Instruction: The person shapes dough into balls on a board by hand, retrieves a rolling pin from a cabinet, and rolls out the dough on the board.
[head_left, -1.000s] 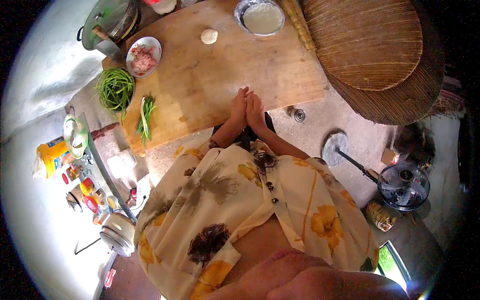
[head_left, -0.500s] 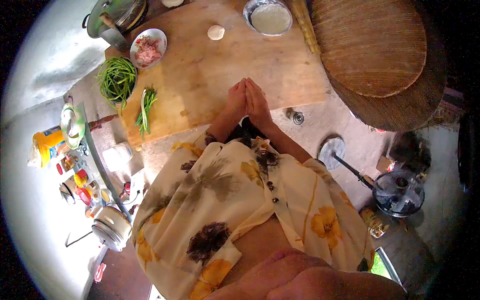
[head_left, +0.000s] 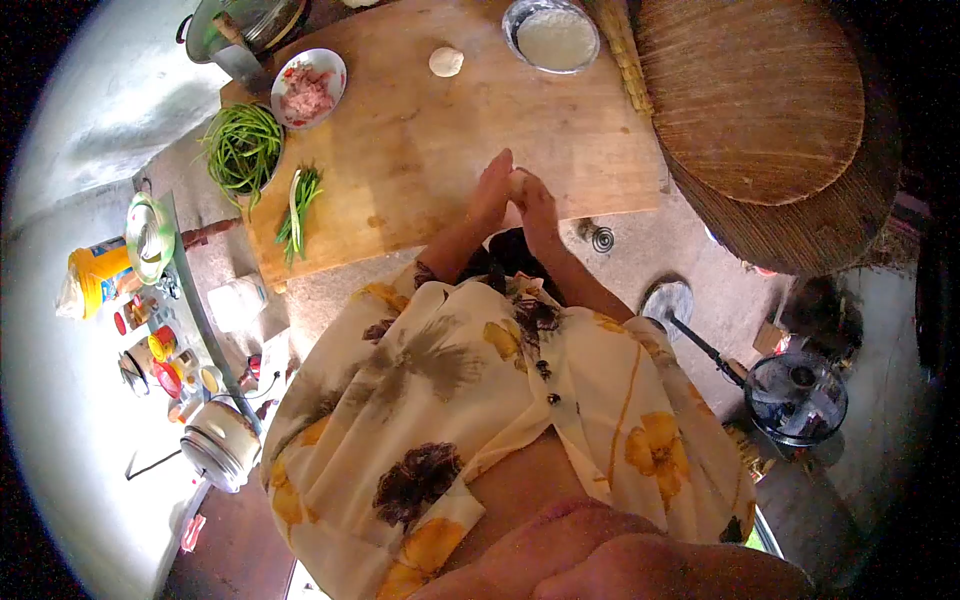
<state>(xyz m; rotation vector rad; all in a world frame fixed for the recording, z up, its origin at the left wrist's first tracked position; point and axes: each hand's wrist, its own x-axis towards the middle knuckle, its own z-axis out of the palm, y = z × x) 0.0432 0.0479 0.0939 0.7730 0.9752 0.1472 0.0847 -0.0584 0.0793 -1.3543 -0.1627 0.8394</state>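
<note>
Over the near edge of the wooden board (head_left: pixel 400 150), my left hand (head_left: pixel 491 190) and my right hand (head_left: pixel 536 205) are cupped together, palms facing. The left fingers lie close together and point forward, while the right ones are bent against the left palm. A small pale patch shows between them, but I cannot make out what it is. Farther back on the board sits a round piece of dough (head_left: pixel 446 62). Behind it to the right stands a metal bowl (head_left: pixel 509 42) with pale, smooth contents (head_left: pixel 556 42).
At the left are a white bowl (head_left: pixel 338 75) of minced meat (head_left: pixel 306 93), a heap of long green stalks (head_left: pixel 240 150), scallions (head_left: pixel 297 215), a cleaver (head_left: pixel 240 66) and a pot (head_left: pixel 205 35). A large round woven lid (head_left: pixel 760 100) stands right; a fan (head_left: pixel 797 398) is lower right.
My right hand has shifted slightly back and its fingers have bent, where both hands were pressed flat together before. The whole view has shifted slightly.
</note>
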